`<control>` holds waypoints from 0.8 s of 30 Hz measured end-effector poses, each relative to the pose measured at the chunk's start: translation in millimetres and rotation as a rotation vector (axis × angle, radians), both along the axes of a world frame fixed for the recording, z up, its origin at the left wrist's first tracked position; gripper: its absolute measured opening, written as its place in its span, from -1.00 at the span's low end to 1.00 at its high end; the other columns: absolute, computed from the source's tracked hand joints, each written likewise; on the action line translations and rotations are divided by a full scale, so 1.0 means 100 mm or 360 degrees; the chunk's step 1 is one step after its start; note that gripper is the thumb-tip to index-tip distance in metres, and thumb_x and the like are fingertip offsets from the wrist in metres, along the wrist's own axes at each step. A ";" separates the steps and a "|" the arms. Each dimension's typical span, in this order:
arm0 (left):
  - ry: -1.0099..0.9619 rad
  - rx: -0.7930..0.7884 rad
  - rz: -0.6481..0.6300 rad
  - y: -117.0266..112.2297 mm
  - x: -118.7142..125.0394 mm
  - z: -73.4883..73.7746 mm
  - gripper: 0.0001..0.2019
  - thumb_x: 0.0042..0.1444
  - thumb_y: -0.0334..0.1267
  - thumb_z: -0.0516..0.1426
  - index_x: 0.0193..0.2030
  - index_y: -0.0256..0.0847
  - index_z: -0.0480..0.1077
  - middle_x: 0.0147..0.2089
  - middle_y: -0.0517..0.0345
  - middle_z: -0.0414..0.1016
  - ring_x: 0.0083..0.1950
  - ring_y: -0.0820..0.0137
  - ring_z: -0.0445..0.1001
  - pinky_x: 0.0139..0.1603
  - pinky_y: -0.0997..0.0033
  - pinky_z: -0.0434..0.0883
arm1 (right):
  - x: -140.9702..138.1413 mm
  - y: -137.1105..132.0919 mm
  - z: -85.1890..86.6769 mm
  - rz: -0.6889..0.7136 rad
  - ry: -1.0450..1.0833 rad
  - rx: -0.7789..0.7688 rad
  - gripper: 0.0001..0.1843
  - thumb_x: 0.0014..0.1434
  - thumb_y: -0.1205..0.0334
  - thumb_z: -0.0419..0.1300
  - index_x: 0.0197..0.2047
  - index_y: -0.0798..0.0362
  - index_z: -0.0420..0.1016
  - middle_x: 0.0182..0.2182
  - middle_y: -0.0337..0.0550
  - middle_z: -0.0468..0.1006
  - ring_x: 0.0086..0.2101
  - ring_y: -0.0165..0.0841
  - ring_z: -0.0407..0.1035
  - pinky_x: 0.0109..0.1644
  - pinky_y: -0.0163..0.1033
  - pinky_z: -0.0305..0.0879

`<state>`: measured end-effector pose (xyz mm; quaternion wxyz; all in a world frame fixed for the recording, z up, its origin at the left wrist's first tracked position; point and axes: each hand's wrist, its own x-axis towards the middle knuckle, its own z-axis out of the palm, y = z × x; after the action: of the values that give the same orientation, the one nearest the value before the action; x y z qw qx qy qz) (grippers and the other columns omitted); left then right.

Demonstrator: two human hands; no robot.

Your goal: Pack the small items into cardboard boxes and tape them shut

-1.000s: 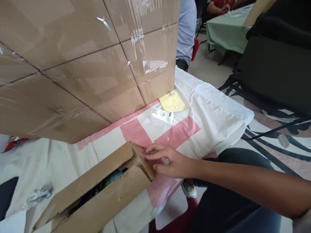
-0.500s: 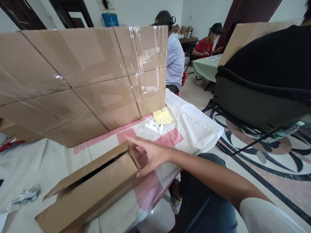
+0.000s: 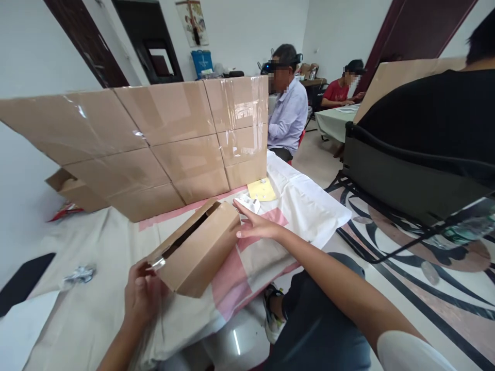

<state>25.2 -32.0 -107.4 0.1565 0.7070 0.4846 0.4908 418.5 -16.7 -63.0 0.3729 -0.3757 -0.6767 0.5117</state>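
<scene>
A long brown cardboard box (image 3: 211, 247) lies at a slant on the cloth-covered table, a dark gap running along its top between the flaps. My left hand (image 3: 143, 293) has its fingers curled at the near left end of the box, by a shiny bit of tape; some fingertips are hidden. At the far right end is my right hand (image 3: 255, 224), its fingers stretched out and apart from the thumb, alongside the box's corner. Just behind that hand, a white plastic object (image 3: 249, 203) is partly hidden.
A tall panel of taped cardboard boxes (image 3: 181, 149) stands along the table's back. Beside its right end lies a yellow sheet (image 3: 262, 189) with small white pieces. Crumpled plastic (image 3: 80, 274), a white sheet (image 3: 27, 324) and a dark flat item (image 3: 27, 281) are left. Several people sit nearby.
The box has turned and shifted toward the panel. My left hand has come into view at its near end. The right hand's fingers have straightened from their cupped hold. The view has tilted up.
</scene>
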 end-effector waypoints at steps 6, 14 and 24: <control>-0.0035 0.0390 -0.0024 -0.11 0.13 0.50 -0.56 0.33 0.13 0.00 0.11 -0.16 0.30 0.12 -0.15 0.43 0.20 0.03 0.41 0.07 0.03 0.42 | -0.13 0.13 0.26 -0.0019 0.0122 0.0225 0.17 0.14 -0.04 0.44 0.57 -0.33 -0.24 0.55 -0.10 -0.16 0.49 -0.14 -0.14 0.50 0.11 -0.06; 0.0393 0.0193 -0.0044 -0.31 0.23 0.94 -0.78 0.31 -0.08 0.13 0.01 -0.07 0.44 0.06 0.02 0.47 0.17 0.13 0.41 0.20 0.07 0.33 | -0.37 0.12 0.39 -0.0102 -0.0093 0.0562 0.06 0.15 0.01 0.42 0.56 -0.18 -0.04 0.51 -0.06 0.03 0.47 -0.12 -0.05 0.54 0.07 -0.16; 0.0399 0.0153 -0.0178 -0.28 0.20 0.99 -0.77 0.32 -0.10 0.13 0.06 -0.01 0.45 0.02 0.12 0.54 0.06 0.25 0.51 0.07 0.22 0.43 | -0.44 -0.06 0.28 -0.0375 -0.0046 0.0773 -0.07 0.12 0.08 0.43 0.48 -0.07 0.18 0.27 0.08 0.34 0.29 -0.12 0.23 0.44 0.09 0.08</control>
<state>45.5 -59.8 -8.2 0.0877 0.7954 0.4361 0.4117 374.1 -22.9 -35.1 0.4994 -0.3587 -0.7365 0.2820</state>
